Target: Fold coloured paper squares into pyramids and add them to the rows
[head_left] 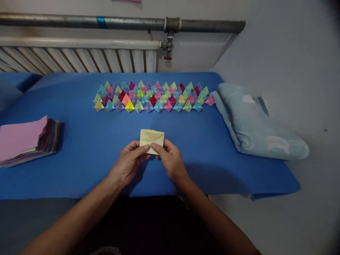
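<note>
Two hands, the left hand and the right hand, pinch a folded yellow paper square between thumbs and fingers above the blue counter. Beyond the square stand rows of multicoloured origami pieces; left of it lies a coloured paper stack.
</note>
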`<state>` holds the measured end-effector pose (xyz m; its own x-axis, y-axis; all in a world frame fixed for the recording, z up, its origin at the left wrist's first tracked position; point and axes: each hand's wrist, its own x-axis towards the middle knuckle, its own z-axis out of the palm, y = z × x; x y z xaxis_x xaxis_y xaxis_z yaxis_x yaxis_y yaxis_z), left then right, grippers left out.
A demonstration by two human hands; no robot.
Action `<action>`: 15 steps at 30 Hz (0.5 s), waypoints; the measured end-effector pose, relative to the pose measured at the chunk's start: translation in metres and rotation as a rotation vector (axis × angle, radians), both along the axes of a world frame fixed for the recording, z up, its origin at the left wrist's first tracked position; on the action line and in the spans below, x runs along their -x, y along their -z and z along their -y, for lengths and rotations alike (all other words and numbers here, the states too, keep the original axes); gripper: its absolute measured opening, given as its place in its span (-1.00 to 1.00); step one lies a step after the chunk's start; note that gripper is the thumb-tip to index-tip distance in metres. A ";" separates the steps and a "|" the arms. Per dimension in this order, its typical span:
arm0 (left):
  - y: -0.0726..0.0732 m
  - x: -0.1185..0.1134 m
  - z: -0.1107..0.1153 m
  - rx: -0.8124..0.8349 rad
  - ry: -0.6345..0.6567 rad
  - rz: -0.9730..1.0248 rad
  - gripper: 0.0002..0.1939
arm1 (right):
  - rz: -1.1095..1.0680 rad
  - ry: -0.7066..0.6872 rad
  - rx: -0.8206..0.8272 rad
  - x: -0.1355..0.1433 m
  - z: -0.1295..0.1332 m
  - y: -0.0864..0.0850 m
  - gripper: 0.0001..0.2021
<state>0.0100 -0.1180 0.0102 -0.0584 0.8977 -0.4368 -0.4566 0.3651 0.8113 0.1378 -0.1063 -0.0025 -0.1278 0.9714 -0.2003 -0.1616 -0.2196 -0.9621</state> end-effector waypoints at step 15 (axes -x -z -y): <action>-0.019 0.038 -0.009 -0.067 0.437 -0.488 -0.76 | 0.227 -0.196 -0.015 -0.022 0.001 -0.005 -0.81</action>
<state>-0.0277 -0.1093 0.0294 0.1403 0.9080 -0.3948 0.1486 0.3749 0.9151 0.1602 -0.1071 0.0025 -0.2667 0.9357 -0.2310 0.1018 -0.2110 -0.9722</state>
